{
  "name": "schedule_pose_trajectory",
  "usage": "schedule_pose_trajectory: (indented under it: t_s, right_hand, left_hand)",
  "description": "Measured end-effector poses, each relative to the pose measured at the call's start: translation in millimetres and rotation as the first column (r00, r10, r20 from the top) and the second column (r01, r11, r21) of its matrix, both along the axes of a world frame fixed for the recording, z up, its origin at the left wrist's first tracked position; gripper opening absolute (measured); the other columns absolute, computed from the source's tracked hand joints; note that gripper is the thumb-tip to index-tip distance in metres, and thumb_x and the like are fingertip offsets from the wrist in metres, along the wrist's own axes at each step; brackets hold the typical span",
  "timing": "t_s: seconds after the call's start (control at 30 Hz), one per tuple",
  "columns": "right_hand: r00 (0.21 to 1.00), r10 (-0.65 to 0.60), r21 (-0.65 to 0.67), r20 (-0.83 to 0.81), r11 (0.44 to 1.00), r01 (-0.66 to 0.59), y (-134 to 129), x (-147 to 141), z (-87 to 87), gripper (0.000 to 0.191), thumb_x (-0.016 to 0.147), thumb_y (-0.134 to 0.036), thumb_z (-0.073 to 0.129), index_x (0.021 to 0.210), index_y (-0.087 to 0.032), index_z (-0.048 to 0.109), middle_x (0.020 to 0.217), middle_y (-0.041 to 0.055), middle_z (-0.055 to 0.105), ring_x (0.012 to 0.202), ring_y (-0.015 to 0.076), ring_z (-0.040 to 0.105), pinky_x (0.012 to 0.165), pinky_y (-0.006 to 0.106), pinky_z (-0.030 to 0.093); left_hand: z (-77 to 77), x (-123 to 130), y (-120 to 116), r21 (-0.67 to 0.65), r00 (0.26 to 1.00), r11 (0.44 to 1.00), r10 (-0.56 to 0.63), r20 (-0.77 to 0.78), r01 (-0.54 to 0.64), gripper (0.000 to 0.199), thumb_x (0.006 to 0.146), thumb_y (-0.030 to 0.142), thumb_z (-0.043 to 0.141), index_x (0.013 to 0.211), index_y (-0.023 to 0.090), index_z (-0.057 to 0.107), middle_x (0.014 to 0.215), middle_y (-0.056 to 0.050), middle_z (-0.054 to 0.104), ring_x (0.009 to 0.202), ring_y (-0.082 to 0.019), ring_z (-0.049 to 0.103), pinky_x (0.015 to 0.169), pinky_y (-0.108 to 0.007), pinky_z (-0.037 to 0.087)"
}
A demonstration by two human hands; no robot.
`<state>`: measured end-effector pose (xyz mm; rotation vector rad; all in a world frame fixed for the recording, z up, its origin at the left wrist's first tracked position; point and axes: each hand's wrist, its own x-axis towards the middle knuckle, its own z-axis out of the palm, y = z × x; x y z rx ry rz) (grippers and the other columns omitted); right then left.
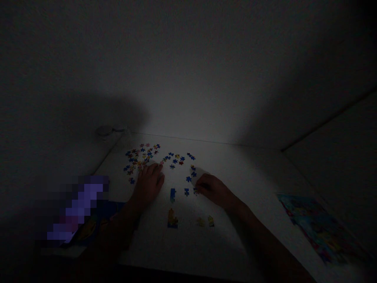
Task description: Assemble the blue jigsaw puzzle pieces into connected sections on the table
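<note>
In dim light, jigsaw pieces lie on a white table. My left hand (pixel 148 184) rests palm down with its fingers stretched out, at the near edge of a loose pile of puzzle pieces (pixel 138 159). My right hand (pixel 212 189) is closed, its fingertips pinched on a small blue puzzle piece (pixel 195 191) at the tabletop. Just left of that is another blue piece (pixel 186 192). Further left stands a joined blue strip (pixel 172 195). Closer to me lie a yellow-brown joined section (pixel 172 218) and two yellowish pieces, one of them with a dark edge (pixel 211 221).
Scattered blue pieces (pixel 175 161) lie beyond my hands. A blue picture sheet or box (pixel 113 208) is partly under my left forearm, beside a blurred-out purple bright object (pixel 85 208). A colourful picture (pixel 315 224) lies at right. Walls border the table's back; a round object (pixel 104 130) is at back left.
</note>
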<state>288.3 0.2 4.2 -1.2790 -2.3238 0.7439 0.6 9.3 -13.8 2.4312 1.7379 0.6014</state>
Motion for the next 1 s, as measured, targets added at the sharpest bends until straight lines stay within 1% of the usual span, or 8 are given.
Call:
schedule_pose_trajectory:
  t_s: [0.1, 0.23, 0.4, 0.53, 0.7, 0.87, 1.0]
  right_hand:
    - [1.000, -0.009, -0.002, -0.005, 1.000, 0.009, 0.1, -0.4, 0.2, 0.011, 0.089, -0.020, 0.057, 0.081, -0.019, 0.065, 0.081, 0.0041, 0.066, 0.076, 0.0171, 0.062, 0.071, 0.029, 0.047]
    - [1.000, -0.011, -0.005, -0.005, 1.000, 0.011, -0.1, -0.5, 1.7, 0.014, 0.090, -0.021, 0.055, 0.082, -0.019, 0.066, 0.083, 0.0047, 0.066, 0.077, 0.0176, 0.062, 0.072, 0.031, 0.047]
    - [1.000, 0.010, -0.029, 0.000, 1.000, -0.010, 0.5, 0.9, 1.4, 0.014, 0.090, -0.021, 0.055, 0.082, -0.019, 0.066, 0.083, 0.0047, 0.066, 0.079, 0.0179, 0.062, 0.073, 0.031, 0.047]
    - [1.000, -0.014, -0.025, -0.005, 1.000, 0.014, 0.6, 0.6, 0.8, 0.015, 0.090, -0.022, 0.054, 0.082, -0.019, 0.066, 0.083, 0.0042, 0.066, 0.078, 0.0175, 0.062, 0.073, 0.031, 0.047]
    - [0.999, -0.035, -0.035, -0.016, 0.999, 0.034, 0.2, -1.0, -0.6, 0.014, 0.089, -0.021, 0.054, 0.082, -0.020, 0.066, 0.082, 0.0040, 0.066, 0.077, 0.0170, 0.062, 0.071, 0.030, 0.048]
    - [0.992, -0.115, -0.070, -0.055, 0.991, 0.111, 1.9, 2.3, -2.8, 0.016, 0.090, -0.026, 0.052, 0.083, -0.020, 0.065, 0.083, 0.0043, 0.066, 0.074, 0.0171, 0.062, 0.070, 0.031, 0.049]
    - [0.970, -0.191, -0.084, -0.153, 0.980, 0.180, 5.8, 7.6, -6.2, 0.018, 0.090, -0.031, 0.052, 0.084, -0.020, 0.064, 0.085, 0.0049, 0.067, 0.079, 0.0186, 0.064, 0.073, 0.031, 0.050]
  left_hand:
    - [2.5, -0.1, -1.3, -0.011, 1.000, 1.000, -0.013, 0.008, 0.013, 0.040, 0.097, 0.030, 0.041, 0.132, 0.017, 0.057, 0.128, -0.014, 0.059, 0.120, -0.032, 0.049, 0.106, -0.057, 0.035]
    - [1.6, -0.4, -1.8, -0.010, 0.997, 0.998, -0.069, 0.026, 0.069, 0.039, 0.098, 0.026, 0.038, 0.130, 0.018, 0.058, 0.129, -0.013, 0.060, 0.120, -0.031, 0.051, 0.103, -0.054, 0.038]
    - [-0.8, -0.7, -2.2, 0.000, 0.995, 0.995, -0.099, 0.028, 0.099, 0.039, 0.098, 0.026, 0.038, 0.131, 0.020, 0.058, 0.130, -0.012, 0.060, 0.120, -0.029, 0.050, 0.101, -0.051, 0.040]
    - [-1.8, -0.5, -2.6, -0.022, 0.992, 0.992, -0.125, 0.016, 0.125, 0.040, 0.098, 0.026, 0.038, 0.132, 0.019, 0.058, 0.130, -0.013, 0.059, 0.120, -0.029, 0.049, 0.101, -0.049, 0.040]
    - [-2.6, -1.5, -3.6, -0.015, 0.988, 0.988, -0.153, 0.023, 0.154, 0.039, 0.098, 0.027, 0.039, 0.134, 0.022, 0.056, 0.131, -0.011, 0.058, 0.121, -0.028, 0.048, 0.102, -0.048, 0.040]
    - [-3.0, -1.2, -3.8, -0.006, 0.988, 0.988, -0.153, 0.029, 0.153, 0.039, 0.099, 0.026, 0.039, 0.135, 0.021, 0.054, 0.132, -0.011, 0.057, 0.122, -0.028, 0.047, 0.102, -0.048, 0.040]
    - [-2.2, -0.1, -4.5, -0.016, 0.990, 0.990, -0.138, 0.033, 0.138, 0.040, 0.098, 0.024, 0.041, 0.136, 0.022, 0.053, 0.132, -0.012, 0.057, 0.123, -0.028, 0.047, 0.103, -0.049, 0.038]
